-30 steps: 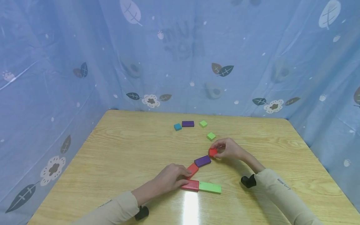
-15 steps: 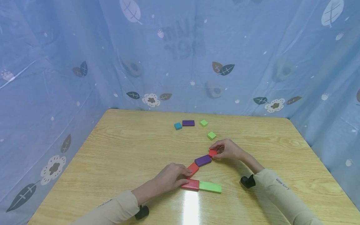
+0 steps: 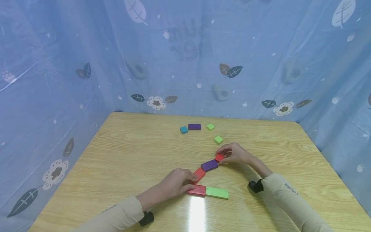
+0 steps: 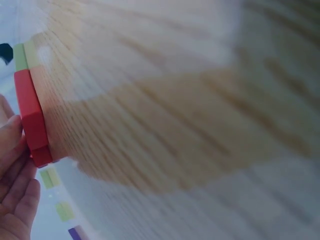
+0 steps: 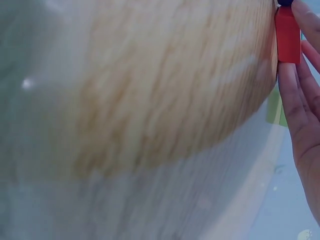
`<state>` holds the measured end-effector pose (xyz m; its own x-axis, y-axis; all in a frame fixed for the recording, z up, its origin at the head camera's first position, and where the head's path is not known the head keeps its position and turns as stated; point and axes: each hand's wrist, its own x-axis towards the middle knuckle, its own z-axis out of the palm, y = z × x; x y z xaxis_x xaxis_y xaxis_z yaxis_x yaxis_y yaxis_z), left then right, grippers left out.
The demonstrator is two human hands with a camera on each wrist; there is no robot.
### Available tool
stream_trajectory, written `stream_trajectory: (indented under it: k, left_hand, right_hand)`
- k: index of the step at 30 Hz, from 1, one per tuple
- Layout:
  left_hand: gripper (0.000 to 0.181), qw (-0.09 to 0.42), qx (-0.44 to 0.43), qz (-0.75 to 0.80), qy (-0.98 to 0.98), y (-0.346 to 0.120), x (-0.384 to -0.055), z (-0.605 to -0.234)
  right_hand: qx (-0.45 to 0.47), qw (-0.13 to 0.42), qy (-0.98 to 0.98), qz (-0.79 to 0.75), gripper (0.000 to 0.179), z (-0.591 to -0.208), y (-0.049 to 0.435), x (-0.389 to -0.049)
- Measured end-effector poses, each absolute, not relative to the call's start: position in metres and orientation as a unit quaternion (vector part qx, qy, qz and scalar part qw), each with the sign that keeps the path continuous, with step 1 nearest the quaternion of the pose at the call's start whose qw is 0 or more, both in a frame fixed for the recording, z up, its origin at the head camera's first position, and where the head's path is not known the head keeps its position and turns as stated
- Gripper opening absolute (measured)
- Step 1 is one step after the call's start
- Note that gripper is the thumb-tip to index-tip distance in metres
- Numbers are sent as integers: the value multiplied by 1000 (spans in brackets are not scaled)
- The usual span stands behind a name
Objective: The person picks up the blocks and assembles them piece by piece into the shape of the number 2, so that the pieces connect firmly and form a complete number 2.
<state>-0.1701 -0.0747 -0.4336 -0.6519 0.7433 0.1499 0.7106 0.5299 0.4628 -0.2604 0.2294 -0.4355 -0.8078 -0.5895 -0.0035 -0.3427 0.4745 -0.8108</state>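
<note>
In the head view my left hand [image 3: 176, 182] holds two flat red blocks, thumb on the lower red block [image 3: 197, 190] and fingertips on the slanted red block [image 3: 199, 174]. A longer light green block [image 3: 217, 192] joins the lower one's right end. From the slanted block's upper end, a purple block [image 3: 209, 165] continues up and right. At the purple block's far end, my right hand [image 3: 236, 153] pinches a small red block [image 3: 219, 158] between thumb and fingers. The right wrist view shows this small red block [image 5: 288, 36] from the side, partly behind fingers.
Farther back on the wooden table [image 3: 139, 145] lie a small blue block [image 3: 184, 130], another purple block [image 3: 194, 127] and two small green blocks, one rear [image 3: 210, 127] and one nearer [image 3: 218, 140]. A blue patterned curtain [image 3: 185, 58] stands behind the table.
The small red block in my right hand has turned slightly and sits against the end of the purple block. My left hand keeps its place on the two red blocks.
</note>
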Motion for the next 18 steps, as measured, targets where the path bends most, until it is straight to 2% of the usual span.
stream_trajectory:
  k: [8, 18]
  left_hand:
    - [26, 34, 416, 248, 874, -74, -171, -432]
    - [27, 48, 412, 249, 875, -75, -170, -433]
  right_hand:
    - [-241, 125, 837, -475, 40, -425, 240, -264]
    - [-179, 33, 785, -593, 46, -423, 258, -289]
